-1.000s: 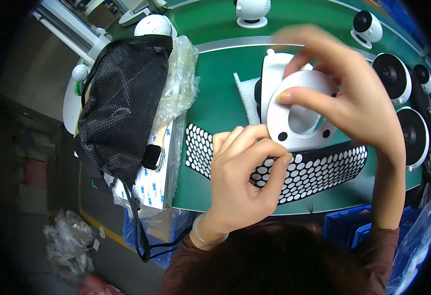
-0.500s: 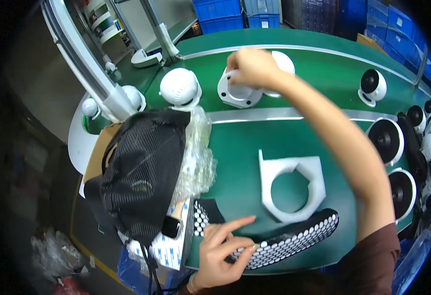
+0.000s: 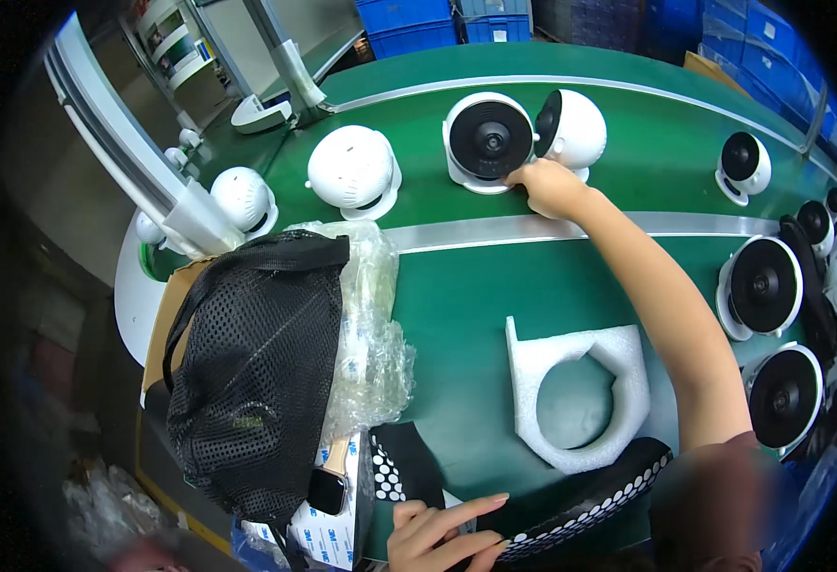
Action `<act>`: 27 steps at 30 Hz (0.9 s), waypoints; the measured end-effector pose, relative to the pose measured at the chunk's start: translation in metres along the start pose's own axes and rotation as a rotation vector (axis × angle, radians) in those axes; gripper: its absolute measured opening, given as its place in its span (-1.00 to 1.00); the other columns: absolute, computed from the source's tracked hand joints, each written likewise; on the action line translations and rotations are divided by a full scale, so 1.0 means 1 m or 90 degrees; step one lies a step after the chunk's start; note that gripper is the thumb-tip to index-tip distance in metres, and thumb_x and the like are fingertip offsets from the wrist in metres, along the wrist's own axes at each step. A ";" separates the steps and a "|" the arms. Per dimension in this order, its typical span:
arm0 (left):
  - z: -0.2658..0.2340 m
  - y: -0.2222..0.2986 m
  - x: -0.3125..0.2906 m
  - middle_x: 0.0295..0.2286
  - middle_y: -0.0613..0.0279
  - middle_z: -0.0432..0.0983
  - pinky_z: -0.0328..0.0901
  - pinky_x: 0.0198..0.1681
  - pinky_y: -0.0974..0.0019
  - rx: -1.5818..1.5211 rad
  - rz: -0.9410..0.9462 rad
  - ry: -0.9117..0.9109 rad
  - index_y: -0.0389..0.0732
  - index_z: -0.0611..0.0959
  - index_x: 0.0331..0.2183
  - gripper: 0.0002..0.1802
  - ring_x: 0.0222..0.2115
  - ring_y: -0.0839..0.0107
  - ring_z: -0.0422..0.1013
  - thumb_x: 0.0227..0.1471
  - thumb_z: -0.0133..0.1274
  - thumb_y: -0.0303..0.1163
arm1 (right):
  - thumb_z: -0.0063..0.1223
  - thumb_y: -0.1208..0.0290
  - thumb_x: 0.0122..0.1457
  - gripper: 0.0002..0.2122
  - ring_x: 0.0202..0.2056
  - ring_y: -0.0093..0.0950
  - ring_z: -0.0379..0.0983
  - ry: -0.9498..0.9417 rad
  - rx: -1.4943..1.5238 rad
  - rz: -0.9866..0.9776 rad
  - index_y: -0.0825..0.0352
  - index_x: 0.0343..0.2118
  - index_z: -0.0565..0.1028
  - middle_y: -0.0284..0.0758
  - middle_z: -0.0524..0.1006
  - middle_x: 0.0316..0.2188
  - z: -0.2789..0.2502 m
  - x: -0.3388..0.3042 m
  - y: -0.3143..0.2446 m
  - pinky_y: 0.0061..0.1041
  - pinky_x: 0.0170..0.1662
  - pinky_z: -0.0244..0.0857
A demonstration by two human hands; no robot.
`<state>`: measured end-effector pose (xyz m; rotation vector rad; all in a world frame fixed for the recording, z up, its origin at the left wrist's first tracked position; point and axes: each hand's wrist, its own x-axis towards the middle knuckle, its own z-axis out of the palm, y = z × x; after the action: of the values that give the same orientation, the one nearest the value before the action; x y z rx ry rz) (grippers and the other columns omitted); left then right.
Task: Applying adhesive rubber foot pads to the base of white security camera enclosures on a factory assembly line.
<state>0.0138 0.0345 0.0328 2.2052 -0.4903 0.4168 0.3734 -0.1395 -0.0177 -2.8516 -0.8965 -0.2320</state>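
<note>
On the green belt a white round device with a black face (image 3: pixel 492 139) stands upright on its base, facing me. My right hand (image 3: pixel 554 189) reaches across to it, fingers closed at the lower right edge of its base; the fingertips are partly hidden. Low in the picture is my left hand (image 3: pixel 439 540), its index finger stretched out. Its thumb and middle finger are pinched together over a tiny pale thing, too small to name. They lie by the end of a black strip with white dots (image 3: pixel 590 515). A white foam block with a round hole (image 3: pixel 580 400) lies beyond this strip.
A second white device (image 3: pixel 580 129) stands right beside the first. Others (image 3: pixel 351 170) stand leftward on the belt, and several more (image 3: pixel 764 286) line the right side. A black mesh bag (image 3: pixel 256 372), clear plastic wrap (image 3: pixel 371 372) and a dark-faced watch (image 3: pixel 328 490) lie at left.
The white device, earlier tipped with its underside showing, now stands upright with its black face toward me. My right hand has moved down to its base. My left hand sits lower in the picture.
</note>
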 end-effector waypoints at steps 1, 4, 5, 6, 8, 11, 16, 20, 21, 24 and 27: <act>0.008 -0.005 -0.005 -0.32 0.09 0.51 0.09 -0.43 0.38 0.000 0.001 -0.001 -0.21 0.56 -0.60 -0.85 -0.59 0.41 0.33 -0.40 0.19 -0.52 | -0.13 0.63 -0.14 -0.69 -0.27 -0.24 0.46 0.004 -0.014 0.006 0.22 -0.31 0.54 -0.15 0.52 -0.38 0.002 -0.002 0.006 -0.30 -0.13 0.30; 0.017 -0.016 -0.015 -0.33 0.09 0.52 0.10 -0.43 0.38 -0.142 -0.020 0.170 -0.22 0.56 -0.60 -0.85 -0.59 0.42 0.34 -0.40 0.19 -0.53 | -0.11 0.60 -0.17 -0.68 -0.28 -0.26 0.46 -0.084 -0.137 0.040 0.23 -0.28 0.50 -0.18 0.51 -0.34 -0.036 0.004 -0.041 -0.31 -0.22 0.34; 0.005 -0.011 -0.007 -0.34 0.09 0.52 0.10 -0.43 0.38 -0.078 -0.022 0.081 -0.22 0.56 -0.60 -0.84 -0.59 0.42 0.34 -0.41 0.19 -0.54 | -0.12 0.62 -0.20 -0.62 -0.29 -0.27 0.46 -0.037 -0.129 0.031 0.20 -0.23 0.48 -0.20 0.51 -0.33 -0.043 0.006 -0.058 -0.31 -0.26 0.35; -0.002 -0.006 -0.003 -0.34 0.09 0.52 0.10 -0.43 0.39 -0.019 -0.022 -0.011 -0.22 0.56 -0.59 -0.84 -0.60 0.42 0.34 -0.41 0.19 -0.54 | -0.07 0.56 -0.18 -0.64 -0.28 -0.32 0.46 0.213 -0.011 -0.036 0.19 -0.22 0.47 -0.20 0.51 -0.33 -0.036 0.006 -0.070 -0.32 -0.28 0.37; 0.018 -0.016 -0.012 -0.35 0.10 0.52 0.10 -0.43 0.39 -0.077 -0.001 0.076 -0.22 0.56 -0.60 -0.84 -0.60 0.43 0.34 -0.41 0.19 -0.55 | 0.02 0.46 -0.16 -0.52 -0.11 -0.27 0.37 0.418 0.044 -0.131 0.20 -0.06 0.34 -0.18 0.39 -0.10 -0.021 0.029 -0.100 -0.36 -0.14 0.33; 0.022 -0.022 -0.024 -0.36 0.10 0.52 0.09 -0.44 0.40 -0.118 -0.012 0.124 -0.22 0.56 -0.61 -0.85 -0.60 0.43 0.34 -0.42 0.18 -0.56 | 0.26 0.18 -0.25 -0.15 0.10 0.02 0.02 0.315 -0.054 -0.102 -0.09 0.16 0.00 -0.11 0.01 0.15 -0.011 0.057 -0.147 -0.08 -0.01 0.18; 0.014 -0.010 -0.006 -0.37 0.09 0.53 0.10 -0.46 0.40 -0.041 -0.006 0.038 -0.22 0.56 -0.62 -0.87 -0.64 0.44 0.32 -0.40 0.17 -0.58 | 0.30 0.15 -0.37 -0.07 0.02 0.12 0.07 0.290 -0.006 0.048 -0.03 0.15 -0.02 -0.04 0.00 0.13 0.008 0.086 -0.130 -0.09 -0.12 0.28; 0.010 -0.012 -0.012 -0.32 0.05 0.50 0.11 -0.50 0.43 -0.031 -0.004 0.054 -0.27 0.54 -0.61 -0.91 -0.69 0.51 0.27 -0.33 0.12 -0.61 | 0.30 0.03 -0.42 -0.01 -0.10 0.03 0.28 0.291 0.336 0.151 0.36 0.08 -0.03 0.14 0.16 -0.02 -0.052 0.054 -0.129 -0.25 -0.07 0.28; 0.005 -0.013 -0.015 -0.31 0.12 0.52 0.08 -0.43 0.41 0.027 -0.051 0.016 -0.16 0.59 -0.63 -0.89 -0.64 0.49 0.23 -0.40 0.18 -0.53 | 0.31 -0.01 -0.45 0.04 -0.10 -0.02 0.31 0.291 0.342 0.143 0.46 0.05 -0.04 0.15 0.23 -0.07 -0.072 0.039 -0.126 -0.30 -0.04 0.26; 0.010 -0.022 -0.016 -0.29 0.17 0.51 0.08 -0.38 0.42 -0.033 -0.040 0.044 -0.19 0.60 -0.62 -0.88 -0.64 0.52 0.32 -0.41 0.20 -0.51 | 0.30 -0.08 -0.44 0.03 -0.09 -0.15 0.33 0.279 0.337 0.141 0.58 0.01 0.06 0.12 0.28 -0.08 -0.123 -0.035 -0.108 -0.36 -0.04 0.25; 0.017 -0.017 -0.021 -0.11 -0.01 0.36 0.13 -0.29 0.34 -0.102 -0.057 0.072 -0.21 0.60 -0.62 -0.86 -0.47 0.41 0.34 -0.43 0.20 -0.53 | 0.16 -0.06 -0.24 -0.19 -0.09 -0.34 0.32 0.117 0.539 0.193 0.37 0.04 0.17 -0.13 0.33 -0.10 -0.145 -0.121 -0.100 -0.32 -0.21 0.34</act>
<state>0.0055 0.0358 0.0021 2.0286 -0.3509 0.4366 0.2023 -0.1519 0.1105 -2.0842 -0.3738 -0.0512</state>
